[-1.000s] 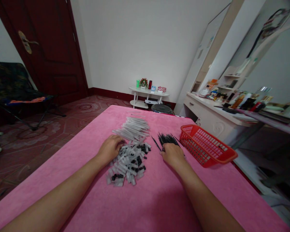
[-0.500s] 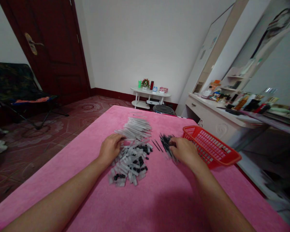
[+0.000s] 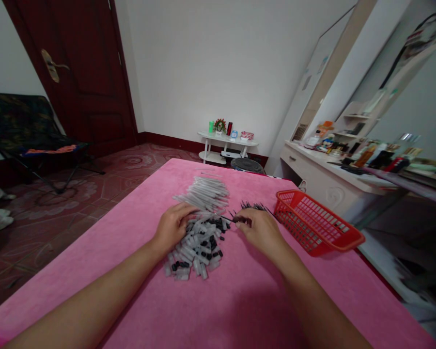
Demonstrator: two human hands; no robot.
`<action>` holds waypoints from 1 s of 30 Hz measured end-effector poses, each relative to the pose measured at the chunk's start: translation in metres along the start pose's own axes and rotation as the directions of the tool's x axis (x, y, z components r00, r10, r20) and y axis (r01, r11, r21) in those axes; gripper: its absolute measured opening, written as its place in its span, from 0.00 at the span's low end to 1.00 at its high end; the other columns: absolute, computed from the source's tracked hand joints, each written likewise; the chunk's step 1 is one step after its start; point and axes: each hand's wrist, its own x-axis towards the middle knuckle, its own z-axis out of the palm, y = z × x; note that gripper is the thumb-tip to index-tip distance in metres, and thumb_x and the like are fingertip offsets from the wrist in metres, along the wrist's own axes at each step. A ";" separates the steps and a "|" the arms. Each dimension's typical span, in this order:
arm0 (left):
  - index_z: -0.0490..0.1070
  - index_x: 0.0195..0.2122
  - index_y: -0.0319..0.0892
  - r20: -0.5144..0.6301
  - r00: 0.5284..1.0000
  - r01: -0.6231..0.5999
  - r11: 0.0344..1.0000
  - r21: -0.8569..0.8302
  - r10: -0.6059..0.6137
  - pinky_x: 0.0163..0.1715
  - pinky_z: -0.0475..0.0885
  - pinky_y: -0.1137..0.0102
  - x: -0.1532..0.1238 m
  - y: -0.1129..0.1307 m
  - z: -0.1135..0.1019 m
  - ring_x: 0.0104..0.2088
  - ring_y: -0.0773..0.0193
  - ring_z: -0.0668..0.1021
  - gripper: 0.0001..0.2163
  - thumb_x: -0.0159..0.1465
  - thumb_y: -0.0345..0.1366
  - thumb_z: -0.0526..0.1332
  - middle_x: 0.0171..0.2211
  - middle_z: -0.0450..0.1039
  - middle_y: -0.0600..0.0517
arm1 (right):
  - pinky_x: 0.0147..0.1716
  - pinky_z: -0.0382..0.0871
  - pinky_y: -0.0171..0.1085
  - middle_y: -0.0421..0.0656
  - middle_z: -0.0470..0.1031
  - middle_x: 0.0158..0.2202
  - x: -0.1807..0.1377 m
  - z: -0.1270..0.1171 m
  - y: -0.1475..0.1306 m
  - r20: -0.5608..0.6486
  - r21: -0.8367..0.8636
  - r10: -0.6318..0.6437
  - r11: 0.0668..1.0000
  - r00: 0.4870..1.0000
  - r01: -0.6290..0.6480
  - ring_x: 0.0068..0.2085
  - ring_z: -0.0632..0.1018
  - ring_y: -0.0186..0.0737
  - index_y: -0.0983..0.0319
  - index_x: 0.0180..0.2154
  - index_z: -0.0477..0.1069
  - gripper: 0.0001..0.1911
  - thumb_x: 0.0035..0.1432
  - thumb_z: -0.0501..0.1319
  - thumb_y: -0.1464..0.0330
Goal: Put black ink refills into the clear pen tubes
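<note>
My right hand (image 3: 259,228) pinches a thin dark stick, like a pen refill (image 3: 225,218), which points left over the middle of the table. Behind that hand lies a bunch of similar black sticks (image 3: 256,206), partly hidden. My left hand (image 3: 172,225) is closed, with bent fingers, at the near edge of a stack of clear pen-like tubes (image 3: 205,191). Whatever its fingertips hold is too unclear to name. Just below and right of it spreads a heap of short clear caps and small black pieces (image 3: 196,252).
A red plastic basket (image 3: 318,223) stands at the right side of the pink-covered table (image 3: 148,295). Beyond it is a dresser (image 3: 312,167) crowded with bottles. A small white shelf table (image 3: 227,138) stands by the far wall, and a folding chair (image 3: 32,126) is at left.
My right hand has moved left from the black bunch and now holds out one dark stick. My left hand has shifted slightly right, along the clear tubes.
</note>
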 end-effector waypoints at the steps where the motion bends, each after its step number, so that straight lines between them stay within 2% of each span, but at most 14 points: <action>1: 0.74 0.42 0.42 0.005 1.000 -0.004 1.000 -0.005 0.004 0.42 0.69 0.68 0.000 0.001 0.000 0.40 0.62 0.75 0.14 0.61 0.27 0.52 0.38 0.75 0.48 | 0.34 0.62 0.32 0.41 0.78 0.37 0.000 0.000 0.000 0.007 0.000 -0.005 1.000 1.000 0.005 0.36 0.75 0.38 0.57 0.37 0.77 0.11 0.52 0.59 0.70; 6: 0.74 0.42 0.43 0.023 1.000 -0.015 1.000 -0.009 0.016 0.41 0.68 0.68 -0.001 0.003 0.001 0.40 0.62 0.75 0.14 0.61 0.26 0.52 0.38 0.74 0.48 | 0.36 0.62 0.32 0.42 0.78 0.37 -0.001 0.002 -0.002 0.041 -0.021 -0.006 1.000 0.999 0.007 0.37 0.75 0.37 0.58 0.37 0.77 0.12 0.53 0.58 0.71; 12: 0.74 0.42 0.43 0.038 0.998 -0.055 0.998 0.025 0.054 0.41 0.68 0.68 -0.001 0.002 0.001 0.40 0.62 0.74 0.15 0.59 0.23 0.52 0.38 0.75 0.48 | 0.35 0.61 0.32 0.41 0.78 0.36 -0.001 0.004 0.001 0.026 -0.067 -0.014 0.998 1.000 0.016 0.36 0.75 0.37 0.56 0.37 0.77 0.11 0.53 0.58 0.70; 21: 0.73 0.43 0.44 0.054 0.991 -0.122 0.990 0.063 0.119 0.41 0.69 0.68 -0.003 -0.001 0.004 0.40 0.63 0.75 0.13 0.62 0.26 0.53 0.39 0.75 0.48 | 0.35 0.62 0.33 0.41 0.78 0.36 -0.002 0.005 0.001 0.028 -0.081 -0.028 0.996 0.999 0.030 0.37 0.75 0.38 0.55 0.37 0.78 0.11 0.53 0.59 0.69; 27: 0.74 0.44 0.45 0.078 0.978 -0.202 0.972 0.122 0.193 0.41 0.69 0.68 -0.004 0.005 0.006 0.39 0.63 0.75 0.15 0.60 0.25 0.54 0.38 0.74 0.48 | 0.36 0.62 0.34 0.42 0.76 0.33 -0.006 0.016 -0.011 -0.077 -0.112 -0.149 0.984 0.986 0.140 0.39 0.74 0.41 0.55 0.35 0.77 0.08 0.53 0.61 0.70; 30: 0.74 0.43 0.45 0.068 0.988 -0.142 0.987 0.073 0.137 0.40 0.70 0.69 -0.004 0.004 0.006 0.39 0.63 0.75 0.16 0.59 0.24 0.54 0.38 0.75 0.49 | 0.39 0.63 0.37 0.43 0.75 0.37 -0.006 0.020 -0.017 -0.244 -0.026 -0.206 0.978 0.948 0.206 0.41 0.72 0.42 0.57 0.38 0.76 0.09 0.53 0.62 0.68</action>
